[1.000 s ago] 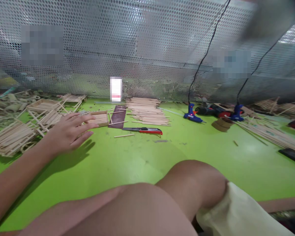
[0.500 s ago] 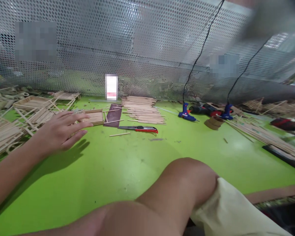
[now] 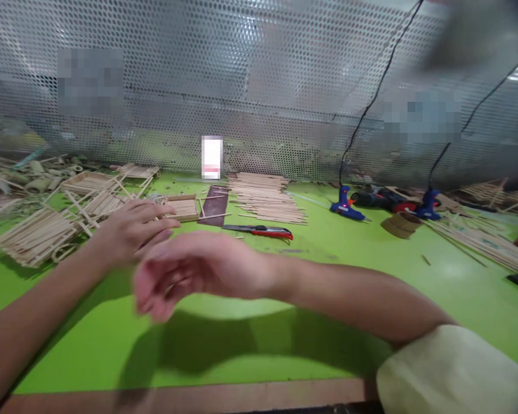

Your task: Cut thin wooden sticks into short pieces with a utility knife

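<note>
Left of the frame's centre, the left hand [image 3: 132, 229] has loosely extended fingers beside a small wooden tray [image 3: 183, 208], contact unclear; the right hand [image 3: 207, 261], just below, is blurred and curled, and I cannot tell whether it holds anything

The curled bare right hand [image 3: 198, 267] hovers above the green tabletop [image 3: 371, 244]. The left hand [image 3: 132, 230] is near a rectangular wooden tray [image 3: 183, 210].
</note>
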Motion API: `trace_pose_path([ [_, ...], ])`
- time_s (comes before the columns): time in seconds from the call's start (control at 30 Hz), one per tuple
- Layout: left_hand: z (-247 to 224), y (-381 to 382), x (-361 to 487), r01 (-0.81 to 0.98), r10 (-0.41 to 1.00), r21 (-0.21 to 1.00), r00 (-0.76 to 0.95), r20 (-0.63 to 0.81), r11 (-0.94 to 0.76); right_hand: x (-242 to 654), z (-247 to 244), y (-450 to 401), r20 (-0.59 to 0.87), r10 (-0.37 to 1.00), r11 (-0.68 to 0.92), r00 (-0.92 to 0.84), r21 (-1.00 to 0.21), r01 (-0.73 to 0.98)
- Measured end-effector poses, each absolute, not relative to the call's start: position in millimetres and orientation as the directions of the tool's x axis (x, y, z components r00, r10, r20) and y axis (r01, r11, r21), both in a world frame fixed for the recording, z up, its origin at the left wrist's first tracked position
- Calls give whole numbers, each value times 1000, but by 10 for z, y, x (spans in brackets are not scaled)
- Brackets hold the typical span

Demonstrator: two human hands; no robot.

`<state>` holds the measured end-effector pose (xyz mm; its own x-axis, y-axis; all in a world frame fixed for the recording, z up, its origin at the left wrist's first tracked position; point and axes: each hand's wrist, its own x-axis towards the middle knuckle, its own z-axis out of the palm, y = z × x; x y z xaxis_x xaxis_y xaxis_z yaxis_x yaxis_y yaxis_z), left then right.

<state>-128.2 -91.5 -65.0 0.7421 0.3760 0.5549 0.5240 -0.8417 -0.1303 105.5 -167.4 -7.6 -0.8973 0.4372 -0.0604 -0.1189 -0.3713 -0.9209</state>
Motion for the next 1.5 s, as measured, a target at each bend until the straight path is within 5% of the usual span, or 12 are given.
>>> trace_pose_path([
  [0.13,-689,-906,-1192,512,322,-184,739,592,-839,1644,-325,-1315,-285,711,-449,-644,-887,-104],
  [0.33,-798,-896,-1197,554,438,-99,744,505,-827,2197,-471,-1212,-372,815,-447,-445,-891,-73],
  [0.43,-849,-878,-1203,564,476,-72,752,456,-823,2308,-520,-1224,-357,815,-413,-456,-910,-27],
  [0.6,-895,-877,-1142,577,503,-46,747,435,-815,2465,-719,-1218,-130,956,-37,-262,-942,333],
  [0.83,-944,-939,-1106,585,534,0,740,408,-811,2615,-852,-1102,124,921,347,-370,-694,631],
  [1.0,-1045,-956,-1044,587,573,82,737,359,-806,2683,-922,-1014,243,817,575,-523,-398,715],
  [1.27,-1110,-1048,-667,621,642,165,748,168,-766,2594,-992,-940,396,757,608,-521,-130,784],
  [1.5,-1071,-1061,-676,572,580,100,804,133,-814,2579,-1066,-906,297,834,494,-466,-25,869],
])
